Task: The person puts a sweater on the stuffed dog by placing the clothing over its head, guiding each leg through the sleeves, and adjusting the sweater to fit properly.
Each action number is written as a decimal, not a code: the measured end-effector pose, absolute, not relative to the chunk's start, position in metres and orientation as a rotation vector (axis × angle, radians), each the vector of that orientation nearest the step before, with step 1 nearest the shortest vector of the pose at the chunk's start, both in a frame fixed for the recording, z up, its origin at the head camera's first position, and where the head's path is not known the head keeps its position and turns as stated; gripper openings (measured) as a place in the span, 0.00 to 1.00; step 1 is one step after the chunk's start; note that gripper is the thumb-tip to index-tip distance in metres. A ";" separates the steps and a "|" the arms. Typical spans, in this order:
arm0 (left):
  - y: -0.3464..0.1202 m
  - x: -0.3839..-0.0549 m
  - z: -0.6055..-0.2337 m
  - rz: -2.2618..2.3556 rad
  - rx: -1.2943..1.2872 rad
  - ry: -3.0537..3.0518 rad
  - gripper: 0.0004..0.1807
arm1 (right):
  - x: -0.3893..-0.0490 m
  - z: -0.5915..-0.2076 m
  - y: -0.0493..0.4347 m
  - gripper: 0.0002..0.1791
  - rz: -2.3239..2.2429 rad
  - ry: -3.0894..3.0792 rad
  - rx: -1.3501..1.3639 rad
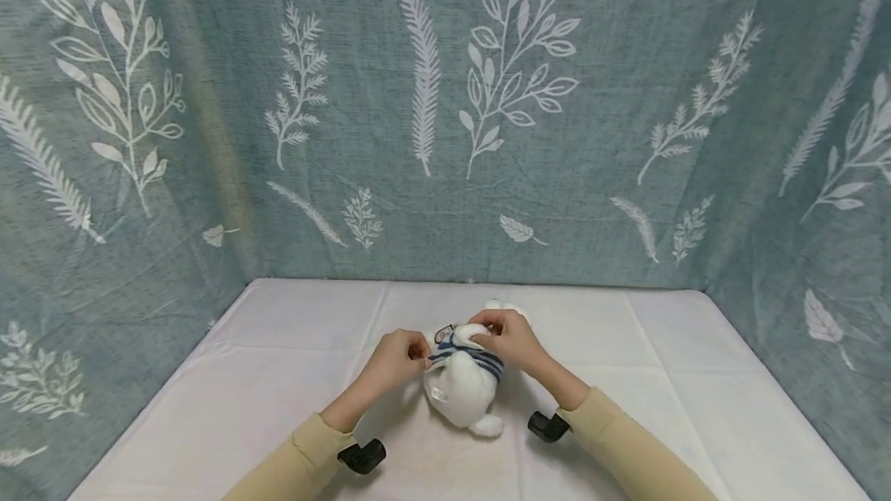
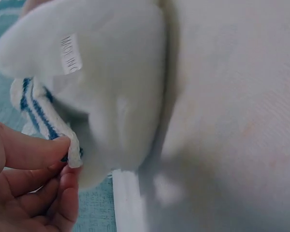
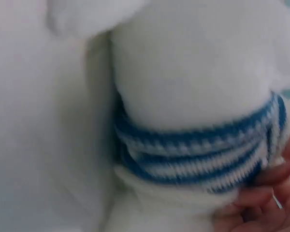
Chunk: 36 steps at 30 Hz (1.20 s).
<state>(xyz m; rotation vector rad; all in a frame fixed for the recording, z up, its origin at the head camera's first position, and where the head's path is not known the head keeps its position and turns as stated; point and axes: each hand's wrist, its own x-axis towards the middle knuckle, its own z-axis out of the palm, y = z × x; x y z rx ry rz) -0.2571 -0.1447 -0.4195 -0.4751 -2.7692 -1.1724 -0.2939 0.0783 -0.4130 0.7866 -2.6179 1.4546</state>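
A white plush toy [image 1: 462, 393] lies on the table in a blue-and-white striped knit sweater [image 1: 483, 360]. In the left wrist view, my left hand [image 2: 34, 179] pinches the hem of the sweater [image 2: 41, 108] between thumb and forefinger, drawing it away from the plush body [image 2: 121, 63]. A printed white label [image 2: 70, 54] sticks out of the plush. On the far side, my right hand [image 1: 511, 339] grips the sweater's edge with curled fingers [image 3: 256, 203]. The sweater is bunched in a band round the body in the right wrist view; part of the toy is hidden under the right hand.
A white cloth covers the table [image 1: 292, 408]. Teal curtains [image 1: 362, 114] with white leaf prints enclose it at the back and both sides. Black wrist cameras [image 1: 362, 456] hang under both sleeves. A small dark-edged tag [image 1: 443, 332] shows beside the sweater.
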 end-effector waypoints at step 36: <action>-0.123 -0.274 -0.386 -1.265 -0.557 -2.819 0.02 | -0.297 -0.405 0.077 0.07 1.240 -2.729 0.915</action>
